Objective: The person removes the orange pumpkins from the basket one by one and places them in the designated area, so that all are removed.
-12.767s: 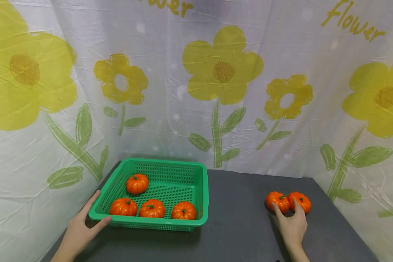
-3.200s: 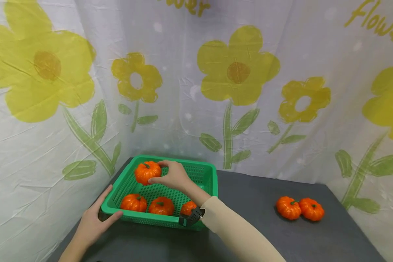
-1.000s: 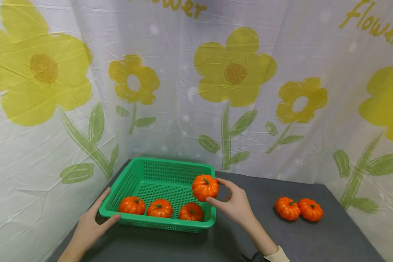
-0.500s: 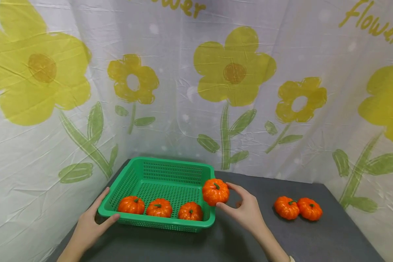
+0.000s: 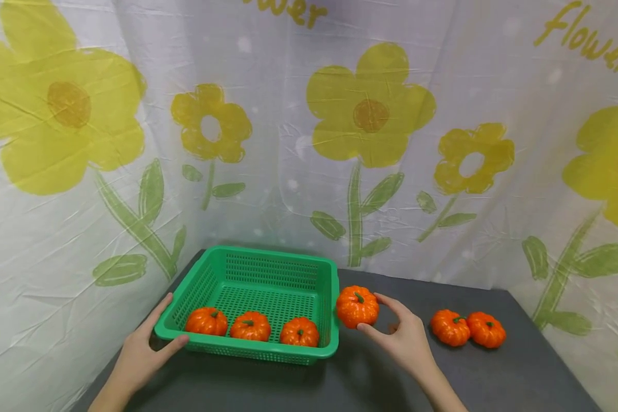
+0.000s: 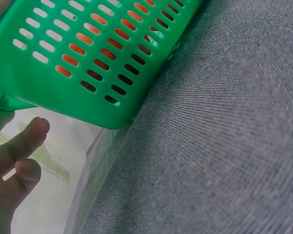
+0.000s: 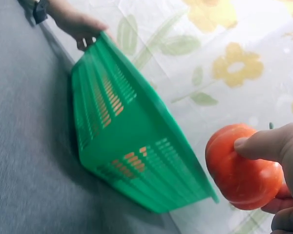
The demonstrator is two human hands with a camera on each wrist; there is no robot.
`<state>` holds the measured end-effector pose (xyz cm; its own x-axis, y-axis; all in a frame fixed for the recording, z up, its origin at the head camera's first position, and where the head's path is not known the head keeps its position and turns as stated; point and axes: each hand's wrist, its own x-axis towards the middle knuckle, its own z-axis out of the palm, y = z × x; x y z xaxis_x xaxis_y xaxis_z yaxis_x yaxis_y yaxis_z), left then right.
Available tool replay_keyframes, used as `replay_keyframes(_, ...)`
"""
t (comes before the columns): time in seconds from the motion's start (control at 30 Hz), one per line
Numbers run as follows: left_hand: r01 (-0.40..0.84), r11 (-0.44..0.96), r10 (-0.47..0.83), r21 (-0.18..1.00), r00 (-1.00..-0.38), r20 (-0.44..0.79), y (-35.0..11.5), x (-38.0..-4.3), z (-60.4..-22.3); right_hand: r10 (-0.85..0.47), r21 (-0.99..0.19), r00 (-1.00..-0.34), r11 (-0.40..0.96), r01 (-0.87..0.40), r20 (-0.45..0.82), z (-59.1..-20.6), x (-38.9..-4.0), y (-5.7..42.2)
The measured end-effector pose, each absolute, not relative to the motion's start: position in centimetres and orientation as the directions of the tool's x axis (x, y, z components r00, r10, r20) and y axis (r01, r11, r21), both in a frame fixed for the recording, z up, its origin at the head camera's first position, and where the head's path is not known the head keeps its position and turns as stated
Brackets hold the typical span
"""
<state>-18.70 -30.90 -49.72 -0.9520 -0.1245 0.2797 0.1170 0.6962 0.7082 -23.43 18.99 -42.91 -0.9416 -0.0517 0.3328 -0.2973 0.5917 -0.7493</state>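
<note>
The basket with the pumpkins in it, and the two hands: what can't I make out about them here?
Head view: the undersides of the three pumpkins in the basket; its front wall hides them.
Left wrist view: those pumpkins' shapes; the slotted wall leaves only orange patches.
Right wrist view: part of the right hand holding another pumpkin, cut off by the right edge.
Same view: the black thing near the left hand, too blurred.

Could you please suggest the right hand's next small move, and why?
Probably lower the held, ribbed orange pumpkin onto the dark grey table: the right hand has carried it rightward out of the green perforated plastic basket and holds it raised.
</note>
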Motion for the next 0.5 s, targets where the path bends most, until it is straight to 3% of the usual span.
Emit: replay_keyframes(0.5,0.129,0.690,-0.121,0.712,-0.950,0.289,-30.8,-18.8,-49.7,0.057,-0.735,-0.956,0.653,-0.182,0.288,-44.1,-23.1,23.2)
